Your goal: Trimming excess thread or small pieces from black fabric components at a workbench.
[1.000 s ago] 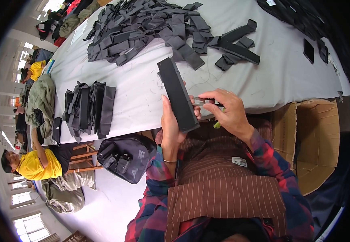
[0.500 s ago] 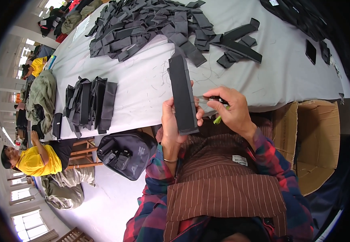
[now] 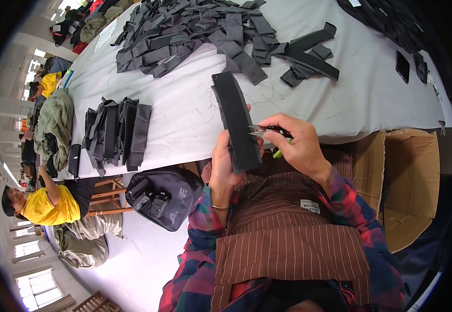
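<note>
My left hand (image 3: 225, 161) holds a dark grey fabric strip (image 3: 235, 122) upright near the table's front edge, its fingers wrapped behind it. In my right hand (image 3: 302, 143) is a pair of thread snips (image 3: 274, 130) with dark handles and a bit of bright green below. The snips' pointed blades lie apart, over the strip's right edge. Beyond the strip, loose threads are scattered on the white cloth. A large heap of similar strips (image 3: 184, 39) lies at the far side, and a few more strips (image 3: 309, 60) lie apart to its right.
A neater stack of strips (image 3: 117, 132) sits at the table's left. Below it hangs a black bag (image 3: 171, 200) with dark pieces inside. An open cardboard box (image 3: 410, 187) stands at right. A phone (image 3: 402, 66) lies on the white table cloth (image 3: 371, 99). A person in yellow (image 3: 62, 205) is at left.
My right hand has brought the snips' blades out in front of the strip's right edge. The strip has tilted slightly, its top shifting left. The person at left has moved an arm.
</note>
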Demonstrator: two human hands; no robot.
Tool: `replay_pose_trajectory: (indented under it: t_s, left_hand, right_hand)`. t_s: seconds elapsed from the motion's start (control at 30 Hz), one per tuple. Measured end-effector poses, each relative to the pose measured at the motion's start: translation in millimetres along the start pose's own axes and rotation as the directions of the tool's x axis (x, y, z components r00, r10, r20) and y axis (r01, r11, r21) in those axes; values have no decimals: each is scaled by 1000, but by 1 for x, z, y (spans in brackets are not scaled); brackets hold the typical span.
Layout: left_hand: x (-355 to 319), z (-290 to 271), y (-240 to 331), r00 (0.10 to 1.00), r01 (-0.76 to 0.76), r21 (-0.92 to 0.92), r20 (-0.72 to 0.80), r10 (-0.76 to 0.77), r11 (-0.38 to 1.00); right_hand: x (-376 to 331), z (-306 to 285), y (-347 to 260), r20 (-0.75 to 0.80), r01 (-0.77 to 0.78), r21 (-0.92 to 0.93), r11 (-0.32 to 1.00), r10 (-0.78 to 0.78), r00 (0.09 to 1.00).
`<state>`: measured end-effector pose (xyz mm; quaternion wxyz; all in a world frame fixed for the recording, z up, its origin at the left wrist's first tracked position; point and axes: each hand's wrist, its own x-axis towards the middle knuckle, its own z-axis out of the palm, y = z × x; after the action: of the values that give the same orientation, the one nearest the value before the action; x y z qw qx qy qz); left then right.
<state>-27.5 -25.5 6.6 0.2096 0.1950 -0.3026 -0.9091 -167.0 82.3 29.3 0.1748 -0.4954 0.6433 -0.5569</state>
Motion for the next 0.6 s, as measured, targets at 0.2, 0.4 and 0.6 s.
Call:
replay_pose_trajectory:
  t_s: [0.2, 0.4, 0.6]
  left_hand:
    - [1, 6, -7, 998, -1, -71, -61, -3, 997]
    - [1, 5, -13, 987, 12, -104, -157, -28, 995]
    - [-5, -11, -16, 990, 139, 4, 10, -139, 990]
  right_hand:
    - [0, 9, -2, 108, -47, -19, 999, 49, 993]
    - [-1, 14, 2, 29, 164, -214, 963, -161, 986]
    - [4, 12, 10, -125, 37, -192, 981, -61, 990]
